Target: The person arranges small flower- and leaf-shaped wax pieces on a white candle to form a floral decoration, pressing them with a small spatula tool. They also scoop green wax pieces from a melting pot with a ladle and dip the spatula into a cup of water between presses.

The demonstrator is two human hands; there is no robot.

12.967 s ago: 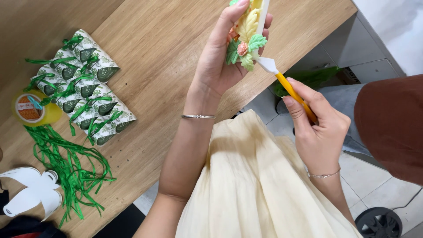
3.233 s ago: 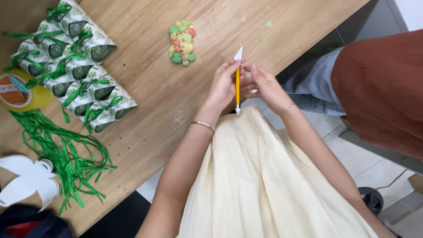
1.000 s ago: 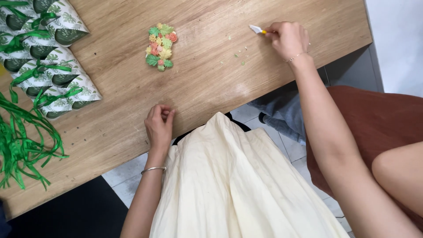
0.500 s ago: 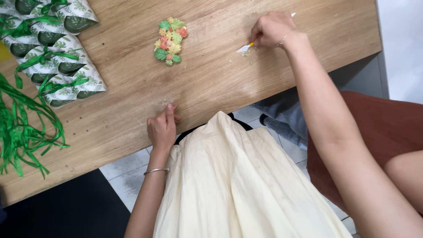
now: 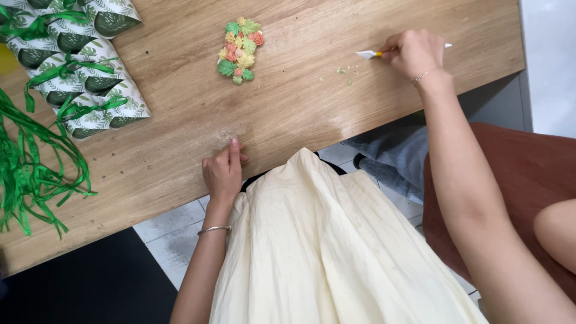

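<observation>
while the right hand (image 5: 414, 53) pinches a yellow-handled, white-bladed sculpting tool (image 5: 367, 54) beside green crumbs (image 5: 345, 75), the left hand (image 5: 223, 171) rests loosely curled; the pastel leaf-and-flower clay cluster (image 5: 240, 41) looks finished, crumbs remain.

A long wooden table (image 5: 180, 114) with a light brown grain spans the upper part of the view. At its left end lies a cluster of white paper cones printed with green leaves (image 5: 78, 72), each tied with green ribbon and packed touching one another. Just below them, a loose bundle of green ribbon strips (image 5: 30, 174) spreads over the table's left edge. A cream pleated fabric skirt (image 5: 324, 246) fills the lower centre. At right, a rust-brown cushioned seat (image 5: 528, 174) stands on pale floor tiles (image 5: 174, 240).
</observation>
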